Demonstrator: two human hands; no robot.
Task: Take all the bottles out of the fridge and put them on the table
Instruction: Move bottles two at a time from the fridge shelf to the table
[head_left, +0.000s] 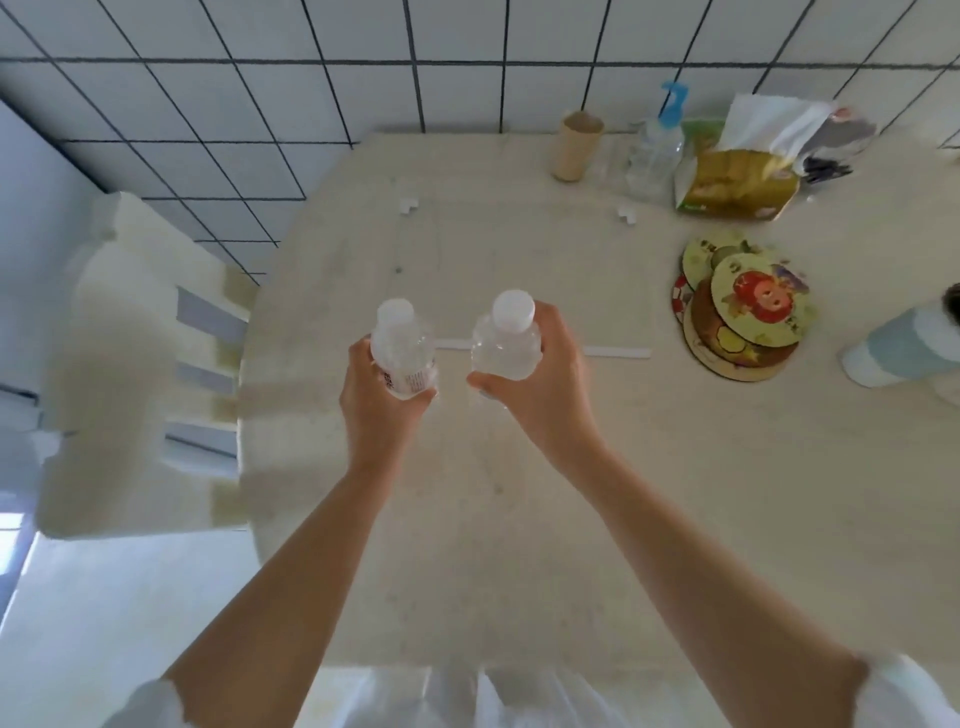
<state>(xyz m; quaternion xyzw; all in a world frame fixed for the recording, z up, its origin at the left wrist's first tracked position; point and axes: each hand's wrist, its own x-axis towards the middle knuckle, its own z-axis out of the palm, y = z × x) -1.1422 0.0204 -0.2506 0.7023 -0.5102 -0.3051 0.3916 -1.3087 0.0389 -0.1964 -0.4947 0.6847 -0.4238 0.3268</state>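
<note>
- 2 small clear plastic water bottles with white screw caps, upright above the pale beige table (519, 545): left bottle (402, 353), right bottle (504, 345).
- Left hand (374, 395) wrapped round the labelled lower body, fingers clamped; right hand (540, 384) likewise clamped on the mid-body.
- Probably light, thin-walled, perhaps slick if chilled; best held round the waist, gently.

We see two small clear plastic bottles with white caps near the frame's centre, side by side and upright. The left bottle (402, 353) bears a printed label; the right bottle (506, 343) looks plain. Both sit above the pale table (519, 519).
</note>
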